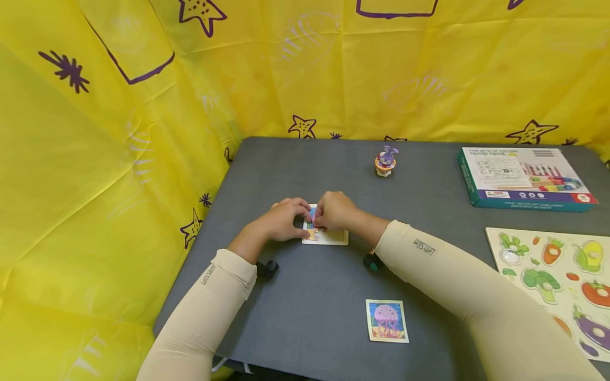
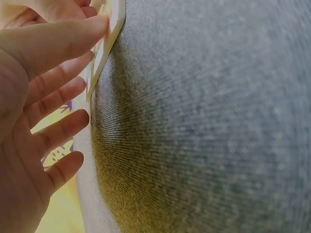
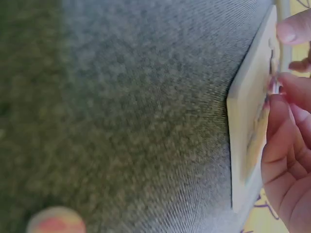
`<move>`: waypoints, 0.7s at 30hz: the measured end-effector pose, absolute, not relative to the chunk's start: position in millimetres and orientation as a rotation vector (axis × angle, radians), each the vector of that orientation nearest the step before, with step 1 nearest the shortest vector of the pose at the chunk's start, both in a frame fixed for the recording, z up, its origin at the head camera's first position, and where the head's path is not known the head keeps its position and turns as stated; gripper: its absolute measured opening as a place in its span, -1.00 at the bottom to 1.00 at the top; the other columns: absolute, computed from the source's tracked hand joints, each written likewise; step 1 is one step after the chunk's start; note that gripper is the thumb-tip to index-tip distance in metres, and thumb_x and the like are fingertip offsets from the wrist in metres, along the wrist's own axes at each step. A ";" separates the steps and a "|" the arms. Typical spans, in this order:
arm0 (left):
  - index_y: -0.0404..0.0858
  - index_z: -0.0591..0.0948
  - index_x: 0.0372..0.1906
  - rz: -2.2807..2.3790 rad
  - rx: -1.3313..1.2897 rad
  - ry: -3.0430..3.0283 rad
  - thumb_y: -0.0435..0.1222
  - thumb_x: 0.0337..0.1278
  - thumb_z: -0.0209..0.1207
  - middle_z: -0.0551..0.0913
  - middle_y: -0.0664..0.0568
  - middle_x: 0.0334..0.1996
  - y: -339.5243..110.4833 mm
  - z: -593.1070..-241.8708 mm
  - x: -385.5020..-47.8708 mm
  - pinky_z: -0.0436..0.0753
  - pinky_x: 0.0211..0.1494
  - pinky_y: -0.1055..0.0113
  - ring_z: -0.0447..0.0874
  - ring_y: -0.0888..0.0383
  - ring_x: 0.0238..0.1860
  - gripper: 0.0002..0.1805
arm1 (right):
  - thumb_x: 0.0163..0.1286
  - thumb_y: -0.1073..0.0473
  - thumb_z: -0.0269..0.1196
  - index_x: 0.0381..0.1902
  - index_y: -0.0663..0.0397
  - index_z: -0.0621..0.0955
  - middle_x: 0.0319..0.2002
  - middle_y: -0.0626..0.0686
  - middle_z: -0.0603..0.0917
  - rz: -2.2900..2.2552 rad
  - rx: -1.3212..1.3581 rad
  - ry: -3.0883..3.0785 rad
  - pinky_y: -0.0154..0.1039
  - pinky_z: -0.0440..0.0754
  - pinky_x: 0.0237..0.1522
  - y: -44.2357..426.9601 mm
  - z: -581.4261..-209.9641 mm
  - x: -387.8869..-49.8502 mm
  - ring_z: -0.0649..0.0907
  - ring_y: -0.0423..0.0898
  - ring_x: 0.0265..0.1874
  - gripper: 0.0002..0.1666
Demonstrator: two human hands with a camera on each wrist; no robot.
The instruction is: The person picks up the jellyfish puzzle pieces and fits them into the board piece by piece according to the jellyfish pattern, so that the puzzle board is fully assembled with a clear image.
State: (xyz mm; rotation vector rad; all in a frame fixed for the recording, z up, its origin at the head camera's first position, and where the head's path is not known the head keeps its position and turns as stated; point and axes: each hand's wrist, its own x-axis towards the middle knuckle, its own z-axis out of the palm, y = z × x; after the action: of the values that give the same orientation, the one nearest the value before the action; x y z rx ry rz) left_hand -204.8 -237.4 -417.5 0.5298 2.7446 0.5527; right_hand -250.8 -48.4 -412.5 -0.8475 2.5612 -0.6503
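A small white-framed puzzle board (image 1: 333, 239) lies flat on the grey table, with colourful pieces along its left part and a bare pale right part. My left hand (image 1: 284, 218) is at its left side. In the left wrist view the thumb (image 2: 82, 36) touches the board's edge (image 2: 115, 29), while the other fingers are spread loosely. Over the middle of the board, my right hand (image 1: 339, 210) pinches a small puzzle piece (image 3: 271, 83) between thumb and fingertips; the fingers hide most of it. The right wrist view shows the board's pale side (image 3: 237, 141).
A jellyfish picture card (image 1: 387, 320) lies nearer the front. At the right are a vegetable puzzle board (image 1: 519, 254) and a boxed bead set (image 1: 524, 182). A purple rabbit figurine (image 1: 385, 161) stands towards the back. Yellow cloth (image 1: 305, 69) hangs behind the table.
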 end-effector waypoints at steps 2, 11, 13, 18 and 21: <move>-0.06 0.73 -0.12 0.551 0.515 2.744 -0.10 0.07 0.48 0.54 0.10 0.26 -236.7 -416.2 -204.6 0.31 0.34 -0.09 0.39 -0.05 0.35 -0.71 | 0.22 0.06 0.49 -0.60 -0.07 0.74 -0.60 -0.14 0.68 -0.623 -0.851 2.574 -0.29 0.47 -0.44 -49.8 -412.4 -252.4 0.60 -0.11 -0.44 -0.76; -0.06 0.72 -0.13 0.546 0.502 2.745 -0.09 0.06 0.50 0.52 0.09 0.28 -235.5 -415.4 -205.5 0.28 0.38 -0.08 0.37 -0.06 0.38 -0.70 | 0.17 0.09 0.48 -0.57 -0.07 0.78 -0.68 -0.13 0.69 -0.522 -0.832 2.527 -0.30 0.52 -0.44 -56.7 -408.1 -260.2 0.62 -0.20 -0.59 -0.84; -0.06 0.72 -0.12 0.549 0.504 2.747 -0.08 0.05 0.51 0.52 0.09 0.28 -235.2 -416.1 -206.2 0.27 0.39 -0.08 0.37 -0.06 0.38 -0.69 | 0.18 0.08 0.49 -0.56 -0.06 0.79 -0.67 -0.08 0.71 -0.521 -0.793 2.492 -0.31 0.53 -0.44 -56.8 -407.6 -262.9 0.62 -0.22 -0.67 -0.84; -0.04 0.73 -0.13 0.557 0.500 2.745 -0.08 0.00 0.53 0.53 0.10 0.27 -235.6 -417.4 -207.1 0.28 0.38 -0.08 0.38 -0.05 0.37 -0.67 | 0.17 0.08 0.50 -0.53 -0.03 0.79 -0.60 -0.02 0.76 -0.534 -0.729 2.433 -0.32 0.54 -0.47 -58.0 -407.2 -266.0 0.61 -0.25 -0.71 -0.85; -0.04 0.73 -0.13 0.551 0.498 2.746 -0.09 0.00 0.54 0.54 0.10 0.26 -236.1 -416.9 -206.6 0.29 0.37 -0.08 0.39 -0.04 0.36 -0.67 | 0.17 0.08 0.51 -0.54 -0.03 0.79 -0.60 -0.02 0.76 -0.548 -0.711 2.428 -0.33 0.52 -0.49 -59.4 -407.9 -265.4 0.61 -0.25 -0.71 -0.84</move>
State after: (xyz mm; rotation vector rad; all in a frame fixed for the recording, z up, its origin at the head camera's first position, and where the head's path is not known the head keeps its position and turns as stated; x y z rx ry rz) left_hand -206.6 -236.1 -416.9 0.4984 2.7462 0.5506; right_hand -265.4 -59.4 -407.9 -0.7106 2.4279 -0.5478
